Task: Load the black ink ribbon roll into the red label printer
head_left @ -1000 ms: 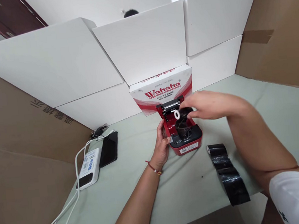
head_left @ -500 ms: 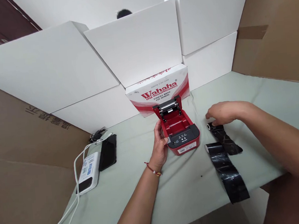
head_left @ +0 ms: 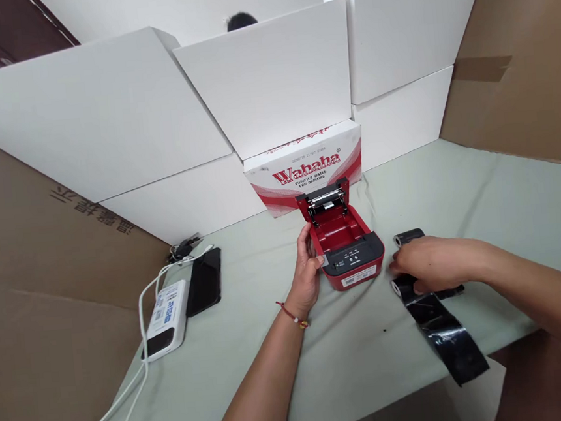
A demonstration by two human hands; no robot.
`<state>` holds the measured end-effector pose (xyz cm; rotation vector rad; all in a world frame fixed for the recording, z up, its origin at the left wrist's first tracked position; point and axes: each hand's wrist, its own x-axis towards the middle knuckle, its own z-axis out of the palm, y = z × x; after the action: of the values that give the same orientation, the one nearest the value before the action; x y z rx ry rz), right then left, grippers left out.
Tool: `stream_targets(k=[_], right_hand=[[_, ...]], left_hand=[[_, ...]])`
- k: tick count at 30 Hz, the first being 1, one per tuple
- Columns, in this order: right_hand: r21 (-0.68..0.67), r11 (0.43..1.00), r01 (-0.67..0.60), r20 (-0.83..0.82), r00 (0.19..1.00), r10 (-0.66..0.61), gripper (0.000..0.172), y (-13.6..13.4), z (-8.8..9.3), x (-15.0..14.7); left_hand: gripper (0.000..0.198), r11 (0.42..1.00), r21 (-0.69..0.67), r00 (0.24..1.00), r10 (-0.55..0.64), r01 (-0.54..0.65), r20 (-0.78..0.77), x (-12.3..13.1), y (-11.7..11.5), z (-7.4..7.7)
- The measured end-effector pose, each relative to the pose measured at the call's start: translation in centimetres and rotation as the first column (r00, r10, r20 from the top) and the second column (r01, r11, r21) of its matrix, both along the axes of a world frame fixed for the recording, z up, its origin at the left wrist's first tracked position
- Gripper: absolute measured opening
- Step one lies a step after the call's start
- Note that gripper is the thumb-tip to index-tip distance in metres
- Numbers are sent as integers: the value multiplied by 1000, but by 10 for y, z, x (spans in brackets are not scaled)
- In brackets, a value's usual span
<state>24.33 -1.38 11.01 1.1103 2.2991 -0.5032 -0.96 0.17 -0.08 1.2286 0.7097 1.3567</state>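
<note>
Left hand (head_left: 309, 272) on red label printer (head_left: 350, 255), right hand (head_left: 435, 264) on nearer roll of black film (head_left: 441, 327)

A person works bare-handed at a pale green desk (head_left: 248, 292), the hands well apart from each other: the left wraps the printer's left side, thumb on its front corner, while the right closes over the film, thumb on one side of the roll, fingers on the other. The printer sits upright, just in front of a Wahaha water carton (head_left: 306, 169), its lid (head_left: 324, 189) raised at the far end. Both rolls lie to its right, the farther roll (head_left: 408, 234) just beyond the knuckles, the nearer one's loose tail (head_left: 464, 360) trailing toward the desk's edge.

From where I stand, the printer looks like a rigid plastic shell, probably moderate in weight and smooth; low on the side walls seems the soundest hold, away from the hinged lid and its roller (head_left: 326, 198), likely the delicate parts. The film seems light, thin and slick, prone to crease or unwind; a pinch across the wound part, or at the ends of its pale core, should serve better than a tug on the tail.
</note>
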Motion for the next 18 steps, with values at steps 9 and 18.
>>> stream_targets(k=[9,18], right_hand=[[193,975,112,-373,927,-33,30,11,87,4],[242,970,16,-63,998,0,40,62,57,-85]], left_hand=[[72,1000,8,1000,7,-7,-14,-1,2,-3],[82,999,6,999,35,-35,-13,-3,5,-11]])
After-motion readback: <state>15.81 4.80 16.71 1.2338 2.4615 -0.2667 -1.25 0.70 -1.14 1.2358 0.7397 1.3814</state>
